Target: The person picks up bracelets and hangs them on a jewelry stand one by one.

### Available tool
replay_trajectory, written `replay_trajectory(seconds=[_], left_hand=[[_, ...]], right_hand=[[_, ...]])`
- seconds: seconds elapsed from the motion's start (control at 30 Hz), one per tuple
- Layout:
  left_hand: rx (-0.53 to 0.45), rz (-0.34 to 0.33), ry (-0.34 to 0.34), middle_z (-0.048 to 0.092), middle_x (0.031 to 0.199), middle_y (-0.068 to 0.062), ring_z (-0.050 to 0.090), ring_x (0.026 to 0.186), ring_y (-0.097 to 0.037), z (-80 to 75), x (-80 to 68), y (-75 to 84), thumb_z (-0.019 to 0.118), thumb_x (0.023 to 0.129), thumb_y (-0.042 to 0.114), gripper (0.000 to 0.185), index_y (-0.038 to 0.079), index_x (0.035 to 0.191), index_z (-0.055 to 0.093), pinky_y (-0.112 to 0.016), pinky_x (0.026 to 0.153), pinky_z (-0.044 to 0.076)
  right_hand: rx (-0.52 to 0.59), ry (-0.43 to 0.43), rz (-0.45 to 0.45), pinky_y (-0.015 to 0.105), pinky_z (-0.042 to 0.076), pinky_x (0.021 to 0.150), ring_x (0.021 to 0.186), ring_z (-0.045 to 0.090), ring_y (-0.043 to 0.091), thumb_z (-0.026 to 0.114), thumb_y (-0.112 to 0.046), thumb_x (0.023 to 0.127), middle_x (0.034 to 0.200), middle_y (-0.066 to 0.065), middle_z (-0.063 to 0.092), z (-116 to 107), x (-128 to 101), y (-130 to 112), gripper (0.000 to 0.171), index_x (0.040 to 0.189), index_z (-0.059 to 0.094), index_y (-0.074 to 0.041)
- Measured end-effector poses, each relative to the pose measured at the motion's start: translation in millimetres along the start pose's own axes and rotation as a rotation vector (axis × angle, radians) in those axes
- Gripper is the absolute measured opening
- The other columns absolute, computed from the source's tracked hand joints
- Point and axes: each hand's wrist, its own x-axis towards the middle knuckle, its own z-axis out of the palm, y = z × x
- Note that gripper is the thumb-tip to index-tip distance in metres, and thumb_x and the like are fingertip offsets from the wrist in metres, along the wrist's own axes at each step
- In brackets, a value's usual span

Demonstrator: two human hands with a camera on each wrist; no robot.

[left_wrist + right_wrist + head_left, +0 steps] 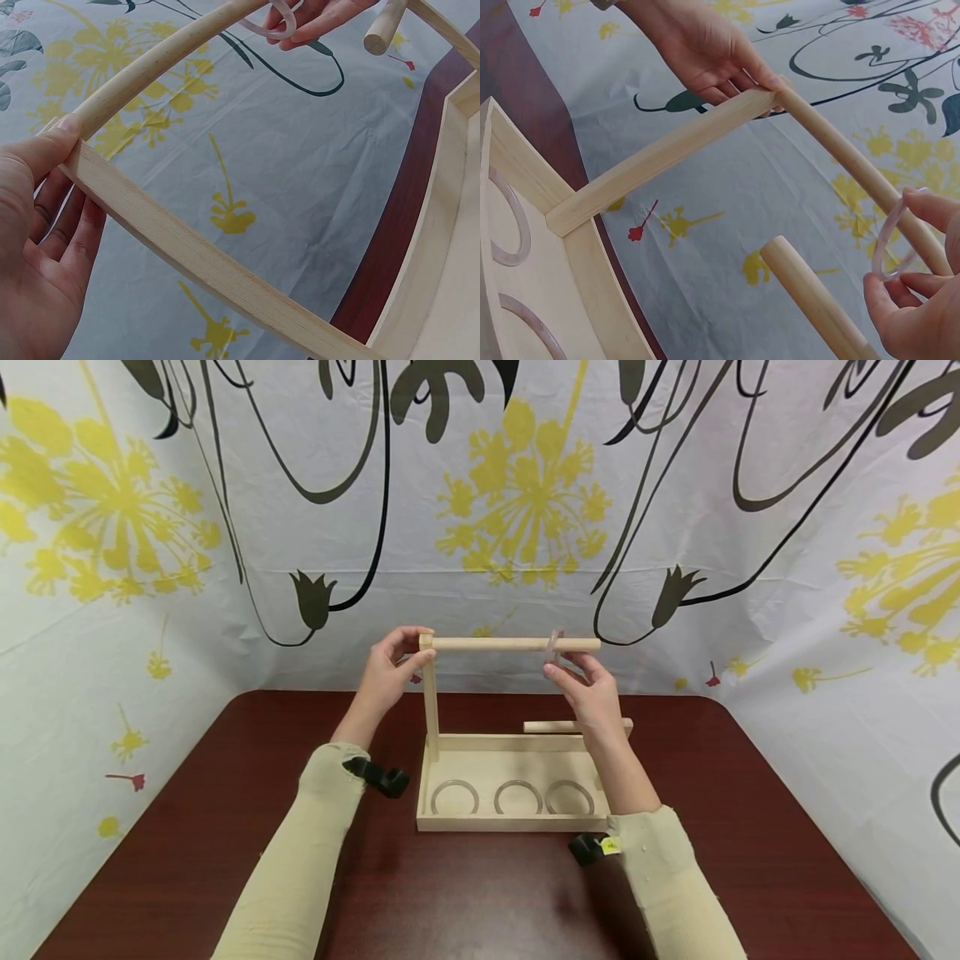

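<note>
A wooden bangle stand has a tray (510,823), an upright post (431,710) and a round upper rod (487,644) reaching right from the post's top. My left hand (388,667) grips the corner where post and rod meet, thumb in front in the left wrist view. Between the thumb and fingers of my right hand (596,693) is a pale translucent bangle (886,238), which encircles the upper rod near its free right end. Beneath, three similar bangles lie flat in the tray: left (454,782), middle (517,783) and right (570,783).
A shorter, lower rod (551,727) extends behind the tray, partly hidden by my right forearm. The stand is on a dark red-brown table (480,893). A patterned cloth (480,527) hangs behind and at both sides.
</note>
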Motion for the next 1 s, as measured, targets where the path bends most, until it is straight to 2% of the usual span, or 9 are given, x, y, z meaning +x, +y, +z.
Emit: replay_trajectory(seconds=[0.5, 1.0], left_hand=[[-0.003, 0.002, 0.002, 0.059, 0.099, 0.008, 0.062, 0.081, -0.005, -0.2, -0.2, -0.2, 0.067, 0.096, 0.011, 0.033, 0.001, 0.127, 0.061, -0.021, 0.058, 0.051], [-0.012, 0.03, 0.006, 0.06, 0.099, 0.006, 0.061, 0.084, -0.005, 1.5, -1.0, 1.2, 0.066, 0.095, 0.008, 0.033, -0.003, 0.126, 0.06, -0.02, 0.059, 0.051]], right_hand=[[-0.024, -0.059, -0.02, 0.02, 0.048, 0.104, 0.116, 0.06, 0.006, 0.068, -0.008, 0.094, 0.139, -0.001, 0.053, 2.2, 0.9, 2.9, 0.048, 0.14, 0.054, -0.008], [-0.079, -0.076, -0.003, 0.018, 0.049, 0.102, 0.12, 0.058, 0.008, 0.067, -0.007, 0.094, 0.149, 0.006, 0.048, 4.3, -0.9, 2.3, 0.055, 0.145, 0.049, -0.008]])
